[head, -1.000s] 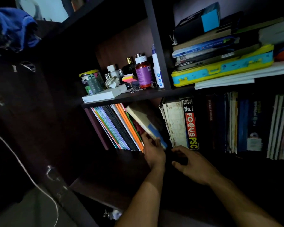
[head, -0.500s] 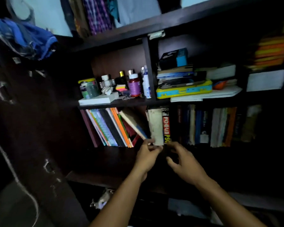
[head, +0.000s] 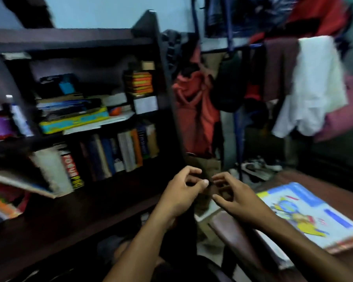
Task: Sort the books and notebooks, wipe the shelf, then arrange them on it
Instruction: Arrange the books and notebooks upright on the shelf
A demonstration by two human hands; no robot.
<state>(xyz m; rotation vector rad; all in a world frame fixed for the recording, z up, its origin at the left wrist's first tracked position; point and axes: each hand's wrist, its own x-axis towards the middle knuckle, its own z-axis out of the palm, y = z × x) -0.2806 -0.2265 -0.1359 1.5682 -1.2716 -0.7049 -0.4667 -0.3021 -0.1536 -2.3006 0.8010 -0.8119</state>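
Observation:
My left hand [head: 181, 192] and my right hand [head: 238, 200] are raised close together in the air, just right of the dark bookshelf [head: 90, 210]. Their fingers are curled round a dark, flat book [head: 181, 231] that hangs down between my forearms; it is blurred and hard to make out. A row of upright books [head: 118, 153] stands on the middle shelf, with a white and a red-spined book [head: 69, 169] at its left end. A colourful illustrated book [head: 306, 214] tops a stack at the right.
The stack lies on a brown table [head: 334, 186]. Clothes hang on a rack [head: 314, 88] behind it. A yellow-blue case [head: 73, 121] and piled books fill the upper shelf. Books lean [head: 18, 180] at the far left. Shoes lie on the floor [head: 257, 169].
Both hands have drawn back from the lower shelf and swung right, away from the shelf towards the table. The camera turned right, bringing the table and clothes rack into view.

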